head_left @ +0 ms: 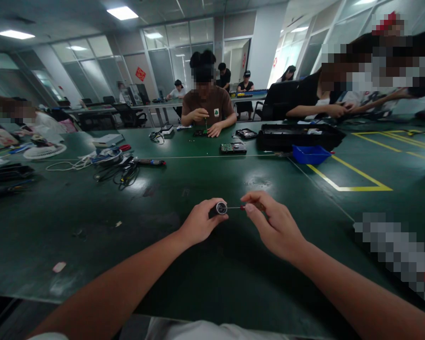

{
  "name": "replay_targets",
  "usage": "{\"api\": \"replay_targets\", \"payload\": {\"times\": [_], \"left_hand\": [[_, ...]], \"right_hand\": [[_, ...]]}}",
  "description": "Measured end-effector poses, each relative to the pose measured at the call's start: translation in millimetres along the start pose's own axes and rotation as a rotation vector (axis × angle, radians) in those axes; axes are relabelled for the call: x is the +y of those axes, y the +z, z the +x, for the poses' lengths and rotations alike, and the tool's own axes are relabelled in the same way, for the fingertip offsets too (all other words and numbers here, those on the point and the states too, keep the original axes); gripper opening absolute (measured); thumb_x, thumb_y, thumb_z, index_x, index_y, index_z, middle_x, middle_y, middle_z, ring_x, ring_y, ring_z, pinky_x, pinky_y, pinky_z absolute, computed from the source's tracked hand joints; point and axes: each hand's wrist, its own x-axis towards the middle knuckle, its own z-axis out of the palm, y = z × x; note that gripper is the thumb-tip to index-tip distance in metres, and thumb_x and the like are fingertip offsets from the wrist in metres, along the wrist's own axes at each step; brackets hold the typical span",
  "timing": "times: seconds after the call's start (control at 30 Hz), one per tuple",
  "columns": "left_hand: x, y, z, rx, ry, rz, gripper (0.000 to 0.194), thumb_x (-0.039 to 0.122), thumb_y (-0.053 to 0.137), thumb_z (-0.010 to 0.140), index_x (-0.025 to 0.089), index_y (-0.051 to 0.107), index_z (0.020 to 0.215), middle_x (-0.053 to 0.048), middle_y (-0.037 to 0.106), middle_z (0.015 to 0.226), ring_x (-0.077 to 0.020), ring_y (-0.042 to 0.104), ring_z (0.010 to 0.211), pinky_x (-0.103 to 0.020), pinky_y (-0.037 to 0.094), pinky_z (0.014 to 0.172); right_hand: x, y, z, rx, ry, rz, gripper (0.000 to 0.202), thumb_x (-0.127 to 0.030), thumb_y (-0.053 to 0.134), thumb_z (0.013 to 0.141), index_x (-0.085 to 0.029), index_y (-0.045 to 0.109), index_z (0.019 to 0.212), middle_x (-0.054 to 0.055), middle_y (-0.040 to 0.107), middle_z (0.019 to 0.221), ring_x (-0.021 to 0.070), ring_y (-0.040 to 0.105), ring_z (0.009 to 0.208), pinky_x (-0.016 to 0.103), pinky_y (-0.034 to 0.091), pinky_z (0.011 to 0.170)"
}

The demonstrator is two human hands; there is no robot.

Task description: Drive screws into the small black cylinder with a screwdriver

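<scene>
My left hand is closed around a small dark cylinder whose round, silver-rimmed end faces me. Between the fingers of my right hand is a screwdriver with a thin metal shaft and a red collar. Most of its handle is hidden by my fingers. The shaft points left and its tip meets the side of the cylinder; whether it sits in a screw I cannot tell. Both hands are held over the green tabletop near its front edge.
Left of centre lie tangled cables and a white fan guard. Farther back are a hard drive, a blue bin and a black tray. Across the table a person works; others sit at right.
</scene>
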Motion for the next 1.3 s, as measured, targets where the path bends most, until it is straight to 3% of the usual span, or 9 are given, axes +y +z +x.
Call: {"api": "replay_targets", "payload": {"times": [0.1,0.27,0.37,0.47,0.57,0.67,0.8,0.97,1.3], "left_hand": [[0,0.1,-1,-0.007,0.022,0.023,0.03,0.039,0.067,0.088,0.022,0.064,0.113,-0.003,0.068,0.105,-0.0216,0.061,0.098,-0.033,0.044,0.088],[-4,0.6,-1,0.024,0.047,0.036,0.03,0.035,0.069,0.087,0.023,0.064,0.115,-0.002,0.068,0.108,-0.0214,0.061,0.1,-0.033,0.044,0.09],[-5,-0.2,-2,0.053,0.032,0.053,0.031,0.033,0.069,0.088,0.024,0.063,0.117,-0.003,0.068,0.113,-0.0226,0.061,0.105,-0.035,0.044,0.094],[-3,-2.1,-2,0.052,0.041,0.104,0.033,0.033,0.067,0.088,0.024,0.062,0.12,-0.004,0.067,0.116,-0.0238,0.059,0.108,-0.037,0.044,0.097],[-1,-4.3,-1,0.031,0.098,0.171,0.031,0.033,0.067,0.089,0.024,0.062,0.118,-0.004,0.068,0.113,-0.0239,0.058,0.107,-0.042,0.039,0.103],[1,-5.1,0,0.028,0.094,0.211,0.029,0.032,0.067,0.089,0.023,0.062,0.116,-0.004,0.068,0.111,-0.0247,0.058,0.107,-0.046,0.033,0.107],[1,-3.3,1,0.027,0.045,0.223,0.028,0.033,0.068,0.088,0.024,0.063,0.114,-0.003,0.068,0.109,-0.0257,0.058,0.105,-0.049,0.032,0.107],[3,-3.4,0,0.028,0.032,0.21,0.025,0.034,0.068,0.088,0.024,0.064,0.11,-0.002,0.069,0.105,-0.0246,0.059,0.1,-0.045,0.035,0.104],[-3,-5.7,-1,0.069,0.043,0.232,0.032,0.037,0.069,0.086,0.024,0.064,0.115,-0.004,0.07,0.112,-0.0255,0.059,0.104,-0.045,0.038,0.103]], "right_hand": [[1,3,0,0.052,0.067,0.003,0.022,-0.04,0.045,0.1,-0.024,0.059,0.094,-0.001,0.061,0.069,0.0158,0.057,0.056,0.03,0.04,0.052],[3,8,-1,0.107,0.067,0.122,0.019,-0.034,0.048,0.099,-0.024,0.05,0.114,0.003,0.065,0.088,0.0197,0.065,0.08,0.032,0.049,0.068],[4,9,-1,0.077,0.098,0.166,0.018,-0.037,0.05,0.098,-0.023,0.055,0.108,0.005,0.066,0.092,0.0204,0.065,0.084,0.034,0.05,0.072],[9,11,3,0.117,0.194,0.237,0.025,-0.044,0.049,0.098,-0.022,0.061,0.097,0.003,0.066,0.081,0.0197,0.065,0.077,0.034,0.05,0.07],[20,13,12,0.178,0.328,0.5,0.03,-0.049,0.05,0.095,-0.021,0.061,0.091,0.003,0.063,0.075,0.0186,0.063,0.07,0.035,0.052,0.068],[30,13,18,0.129,0.431,0.772,0.031,-0.051,0.05,0.093,-0.021,0.057,0.086,0.001,0.058,0.07,0.0177,0.06,0.062,0.036,0.054,0.064],[32,12,17,0.202,0.344,0.639,0.027,-0.047,0.054,0.093,-0.021,0.06,0.089,0.002,0.063,0.078,0.0176,0.062,0.07,0.035,0.054,0.069],[21,10,12,0.153,0.284,0.385,0.027,-0.045,0.051,0.096,-0.02,0.062,0.091,0.002,0.065,0.075,0.0182,0.063,0.072,0.034,0.05,0.07],[13,8,6,0.035,0.185,0.278,0.023,-0.041,0.05,0.097,-0.021,0.062,0.1,-0.001,0.061,0.067,0.016,0.059,0.062,0.029,0.045,0.059]]}}
